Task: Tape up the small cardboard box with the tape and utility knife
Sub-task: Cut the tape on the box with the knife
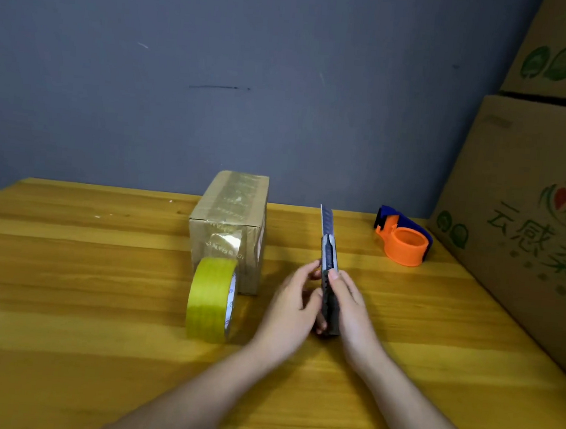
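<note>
A small cardboard box (229,223) with shiny tape over its top and front stands on the wooden table (62,297), left of centre. A yellow tape roll (211,298) stands on edge right in front of it, touching or nearly touching the box. Both my hands hold a dark utility knife (329,273) to the right of the roll, its blade extended and pointing away from me. My left hand (295,313) grips the handle from the left. My right hand (352,309) grips it from the right, thumb on the slider area.
An orange and blue tape dispenser (404,238) lies at the back right of the table. Large printed cardboard cartons (531,219) are stacked along the right edge. A blue-grey wall runs behind the table.
</note>
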The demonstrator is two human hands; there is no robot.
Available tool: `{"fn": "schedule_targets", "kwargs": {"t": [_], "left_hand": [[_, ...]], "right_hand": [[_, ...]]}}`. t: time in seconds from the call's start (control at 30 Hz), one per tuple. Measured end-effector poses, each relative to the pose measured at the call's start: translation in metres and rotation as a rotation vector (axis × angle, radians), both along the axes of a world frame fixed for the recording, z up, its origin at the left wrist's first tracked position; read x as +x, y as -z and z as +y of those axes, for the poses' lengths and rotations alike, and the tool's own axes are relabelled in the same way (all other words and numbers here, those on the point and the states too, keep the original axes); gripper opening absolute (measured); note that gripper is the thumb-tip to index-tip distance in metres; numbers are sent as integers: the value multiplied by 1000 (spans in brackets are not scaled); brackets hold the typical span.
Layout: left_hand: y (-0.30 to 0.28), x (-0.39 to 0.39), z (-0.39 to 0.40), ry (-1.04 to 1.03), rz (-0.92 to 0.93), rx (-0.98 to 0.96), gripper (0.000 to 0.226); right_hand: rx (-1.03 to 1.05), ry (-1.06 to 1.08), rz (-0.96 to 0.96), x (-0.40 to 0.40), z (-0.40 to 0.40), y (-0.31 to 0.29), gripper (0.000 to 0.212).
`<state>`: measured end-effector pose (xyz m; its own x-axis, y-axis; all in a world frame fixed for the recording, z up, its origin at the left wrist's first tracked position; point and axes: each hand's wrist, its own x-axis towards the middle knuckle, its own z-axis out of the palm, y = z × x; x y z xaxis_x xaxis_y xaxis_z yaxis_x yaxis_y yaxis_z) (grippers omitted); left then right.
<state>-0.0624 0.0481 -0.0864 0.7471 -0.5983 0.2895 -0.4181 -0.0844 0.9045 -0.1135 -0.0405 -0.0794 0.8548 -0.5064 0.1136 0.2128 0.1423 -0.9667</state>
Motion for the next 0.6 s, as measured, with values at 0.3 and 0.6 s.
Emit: {"fn": "schedule_targets", "kwargs": {"t": [0.3,0.6], "left_hand": [[-66,-14,86,-138,-680,134,24],[-53,63,142,-361,-570,172,37]], "right_hand": [[-447,3,5,-1,5,-18,15],[-608,-58,36,6,20,-45,14]]}}
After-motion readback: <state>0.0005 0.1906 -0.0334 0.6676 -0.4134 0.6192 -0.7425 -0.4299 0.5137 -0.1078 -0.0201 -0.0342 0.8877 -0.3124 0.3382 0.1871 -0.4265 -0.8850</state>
